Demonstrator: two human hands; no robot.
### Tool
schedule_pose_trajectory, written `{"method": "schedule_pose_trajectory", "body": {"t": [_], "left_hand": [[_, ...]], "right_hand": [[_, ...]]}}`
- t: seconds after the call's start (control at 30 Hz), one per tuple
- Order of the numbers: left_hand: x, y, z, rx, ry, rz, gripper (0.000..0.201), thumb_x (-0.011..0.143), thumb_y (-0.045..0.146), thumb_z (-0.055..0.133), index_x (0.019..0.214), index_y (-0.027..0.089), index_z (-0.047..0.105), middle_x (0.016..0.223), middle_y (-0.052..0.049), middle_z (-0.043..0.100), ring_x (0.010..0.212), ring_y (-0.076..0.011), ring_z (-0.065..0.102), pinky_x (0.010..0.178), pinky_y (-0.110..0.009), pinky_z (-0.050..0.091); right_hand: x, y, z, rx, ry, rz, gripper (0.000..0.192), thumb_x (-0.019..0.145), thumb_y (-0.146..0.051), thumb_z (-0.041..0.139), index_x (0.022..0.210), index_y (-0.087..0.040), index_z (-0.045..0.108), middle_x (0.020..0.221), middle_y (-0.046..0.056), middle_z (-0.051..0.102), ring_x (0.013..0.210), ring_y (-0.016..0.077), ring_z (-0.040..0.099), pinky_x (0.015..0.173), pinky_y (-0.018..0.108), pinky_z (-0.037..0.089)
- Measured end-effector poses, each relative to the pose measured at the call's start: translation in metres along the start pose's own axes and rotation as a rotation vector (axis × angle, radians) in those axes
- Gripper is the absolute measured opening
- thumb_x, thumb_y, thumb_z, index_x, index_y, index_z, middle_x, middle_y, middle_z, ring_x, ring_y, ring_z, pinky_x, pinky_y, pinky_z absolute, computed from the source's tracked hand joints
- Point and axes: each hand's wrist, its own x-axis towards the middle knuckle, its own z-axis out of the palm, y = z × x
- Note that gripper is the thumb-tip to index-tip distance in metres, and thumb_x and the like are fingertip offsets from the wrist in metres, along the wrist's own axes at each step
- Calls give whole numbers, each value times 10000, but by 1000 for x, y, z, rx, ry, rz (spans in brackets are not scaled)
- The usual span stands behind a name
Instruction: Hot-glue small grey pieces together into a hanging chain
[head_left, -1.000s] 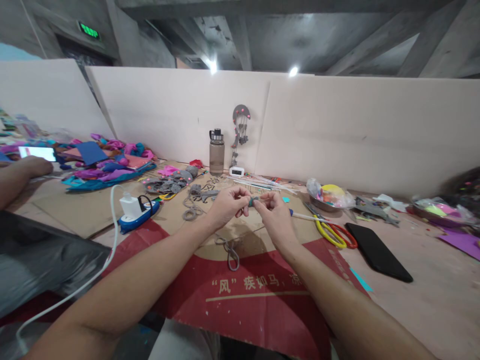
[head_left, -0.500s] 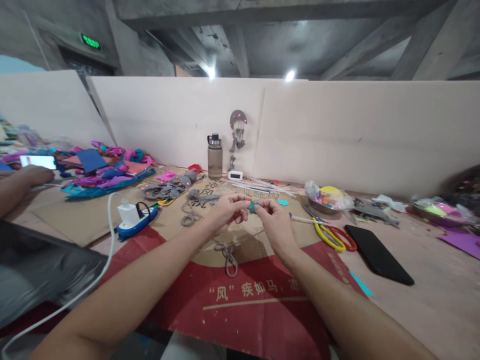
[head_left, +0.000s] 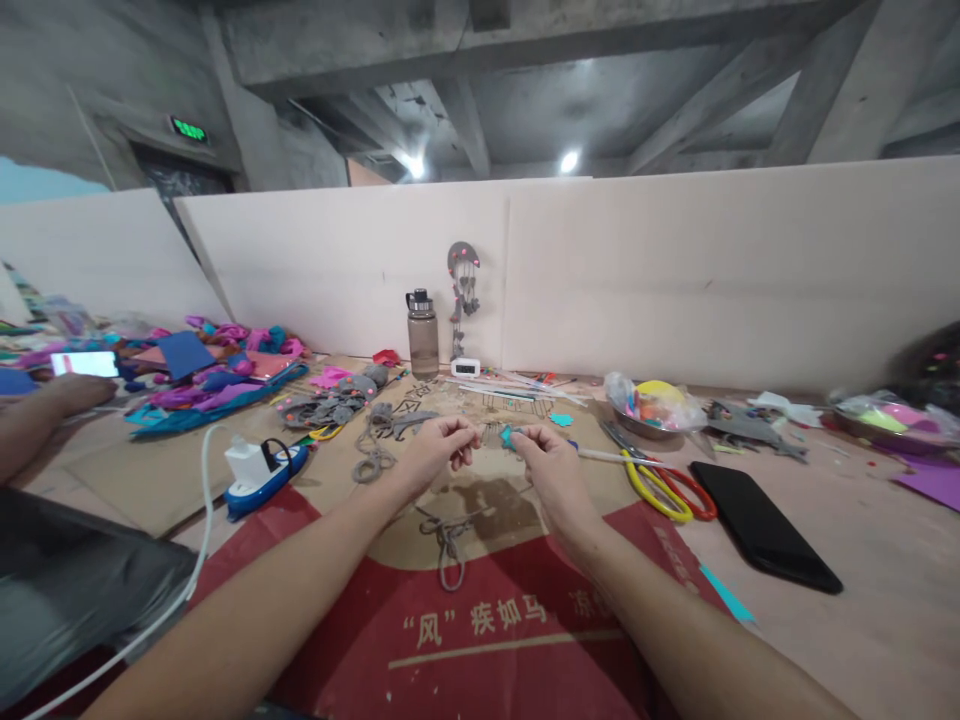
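We find both hands raised just above the red and brown cardboard sheet (head_left: 525, 620) at the middle of the table. The left hand (head_left: 435, 452) has its fingers curled, the fingertips pinched on what looks like a thin thread; the thread itself is too fine for us to confirm. The right hand (head_left: 544, 462) pinches a small teal piece (head_left: 510, 436) between thumb and forefinger, and this piece sits between the two hands, near the left fingertips but apart from them.

Below the hands, a grey cord loop (head_left: 448, 545) lies flat on the cardboard. To the right we note yellow-handled scissors (head_left: 660, 485) lying against red-handled ones, and beyond them a black phone (head_left: 765, 525) flat on the table. To the left, a white charger sits in a blue power strip (head_left: 259, 470). A water bottle (head_left: 422, 334) stands upright against the back partition. At the far left, another person's hand (head_left: 71, 392) rests by a lit phone.
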Motion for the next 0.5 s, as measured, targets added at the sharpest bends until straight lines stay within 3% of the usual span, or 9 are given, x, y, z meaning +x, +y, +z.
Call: {"method": "schedule_pose_trajectory", "body": {"t": [0.13, 0.3, 0.5], "left_hand": [[4, -9, -12, 313, 137, 83, 126, 704, 223, 468, 615, 154, 523, 510, 31, 511, 444, -85, 475, 470, -204, 341], [9, -20, -25, 404, 238, 105, 209, 754, 251, 358, 570, 183, 429, 519, 32, 453, 455, -102, 415, 482, -230, 327], [19, -30, -35, 511, 369, 50, 228, 787, 330, 371, 597, 204, 381, 517, 27, 388, 498, -127, 367, 494, -250, 302]], "right_hand": [[6, -4, -6, 58, 18, 13, 257, 660, -414, 613, 660, -187, 492, 541, -72, 352, 486, 74, 246, 471, 226, 226], [1, -8, -2, 62, -13, 27, 235, 654, -399, 594, 644, -186, 496, 540, -69, 357, 500, 79, 270, 481, 225, 238], [-8, 5, 10, 11, -65, 54, 192, 653, -363, 576, 627, -184, 513, 542, -66, 366, 527, 91, 308, 510, 232, 259]]}}
